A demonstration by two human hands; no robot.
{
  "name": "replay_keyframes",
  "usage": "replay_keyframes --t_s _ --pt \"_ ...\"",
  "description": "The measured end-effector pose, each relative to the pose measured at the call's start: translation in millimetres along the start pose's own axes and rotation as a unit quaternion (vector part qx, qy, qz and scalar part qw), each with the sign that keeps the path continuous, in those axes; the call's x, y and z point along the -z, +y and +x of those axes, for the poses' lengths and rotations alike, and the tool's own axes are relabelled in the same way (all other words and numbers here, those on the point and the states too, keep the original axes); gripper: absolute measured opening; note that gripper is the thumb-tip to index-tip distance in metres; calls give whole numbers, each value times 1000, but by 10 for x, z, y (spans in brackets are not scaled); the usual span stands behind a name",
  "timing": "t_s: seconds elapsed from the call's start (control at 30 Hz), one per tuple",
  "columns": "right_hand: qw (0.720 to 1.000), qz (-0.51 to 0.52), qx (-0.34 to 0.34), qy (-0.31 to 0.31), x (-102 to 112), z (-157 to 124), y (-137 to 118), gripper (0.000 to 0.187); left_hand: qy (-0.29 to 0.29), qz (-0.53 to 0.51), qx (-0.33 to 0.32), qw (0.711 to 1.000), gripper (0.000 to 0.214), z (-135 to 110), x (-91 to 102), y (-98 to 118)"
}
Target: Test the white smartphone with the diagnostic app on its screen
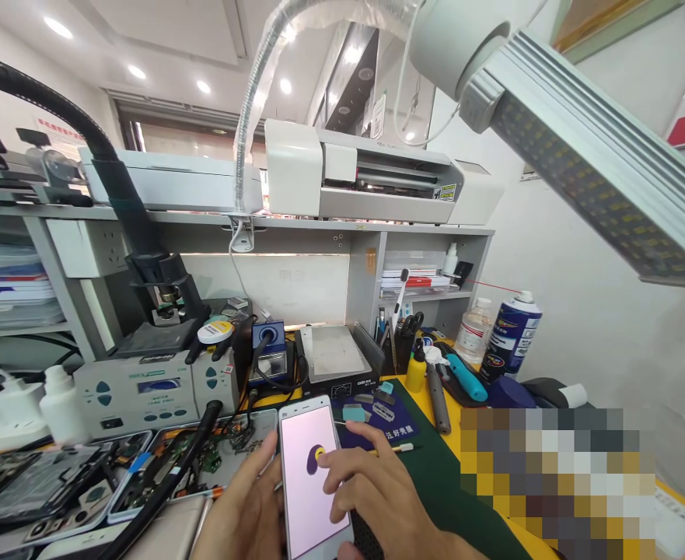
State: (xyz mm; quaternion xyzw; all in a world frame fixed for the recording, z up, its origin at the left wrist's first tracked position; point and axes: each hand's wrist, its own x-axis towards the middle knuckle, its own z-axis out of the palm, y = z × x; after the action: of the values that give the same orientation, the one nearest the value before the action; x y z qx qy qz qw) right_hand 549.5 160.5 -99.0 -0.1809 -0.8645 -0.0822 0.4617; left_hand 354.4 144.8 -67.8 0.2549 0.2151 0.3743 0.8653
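Observation:
My left hand [247, 505] grips a white smartphone [310, 482] along its left edge and holds it upright over the bench. Its screen glows pale pink with a dark blob and a yellow spot. My right hand [371, 486] hovers over the right side of the screen, index finger stretched out and touching near the yellow spot, the other fingers loosely spread. A thin stick with a white tip [397, 449] lies on the green mat just behind my right hand.
Opened phones and circuit boards [161, 467] lie at the left beside a grey soldering station [138, 389]. A black hotplate [336, 354], tool holder, yellow bottle [416, 369] and spray can [514, 330] stand behind. An LED lamp bar [599, 163] hangs overhead at the right.

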Motion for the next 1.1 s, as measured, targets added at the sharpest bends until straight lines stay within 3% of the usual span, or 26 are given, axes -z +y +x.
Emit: replay_keyframes --t_s 0.27,0.43,0.8,0.97,1.1 --pt "1000 10 13 -9 30 32 -13 32 8 -18 -24 1000 67 57 24 -54" --pt "999 11 31 -15 -8 18 -22 18 12 2 -18 1000 70 64 27 -78" --pt "998 13 29 -46 39 1 -3 12 39 14 -19 999 65 108 53 -119" --pt "999 33 8 -39 106 37 21 30 9 12 -18 1000 67 86 33 -108" --pt "999 19 -14 -31 128 56 5 14 15 4 -8 1000 68 33 7 -74"
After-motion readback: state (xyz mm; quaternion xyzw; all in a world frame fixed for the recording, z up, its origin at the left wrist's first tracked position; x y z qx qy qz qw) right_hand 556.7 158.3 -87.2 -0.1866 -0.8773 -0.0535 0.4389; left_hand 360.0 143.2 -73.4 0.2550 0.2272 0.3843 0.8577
